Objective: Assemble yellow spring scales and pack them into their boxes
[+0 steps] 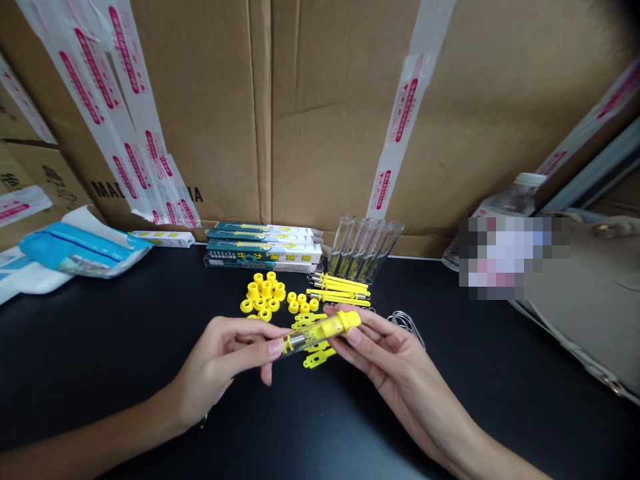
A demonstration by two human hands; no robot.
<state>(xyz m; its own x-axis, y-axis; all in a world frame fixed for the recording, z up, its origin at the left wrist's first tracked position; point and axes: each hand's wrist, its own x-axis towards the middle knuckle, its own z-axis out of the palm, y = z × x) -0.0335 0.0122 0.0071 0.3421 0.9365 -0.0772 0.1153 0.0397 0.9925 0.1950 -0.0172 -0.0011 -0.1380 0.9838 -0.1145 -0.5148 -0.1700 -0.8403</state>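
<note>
Between both hands is a partly assembled tubular spring scale [310, 336], a clear tube with a yellow cap and a metal spring inside. My left hand [225, 367] pinches its left end. At the other end, the fingers of my right hand [385, 353] close around the yellow cap [352, 320]. Under and behind the tube lie flat yellow strips [316, 360], partly hidden by it. Beyond are yellow caps [267, 289], small yellow rings [301, 303] and yellow rods with springs [340, 288].
Clear tubes [364, 250] lean at the back beside stacked product boxes [265, 248]. Metal wire hooks [406, 325] lie behind my right hand. A blue packet [85, 241] is at left; a plastic bottle [510, 200] and a beige bag [590, 293] stand right. Large cardboard [330, 120] walls the back.
</note>
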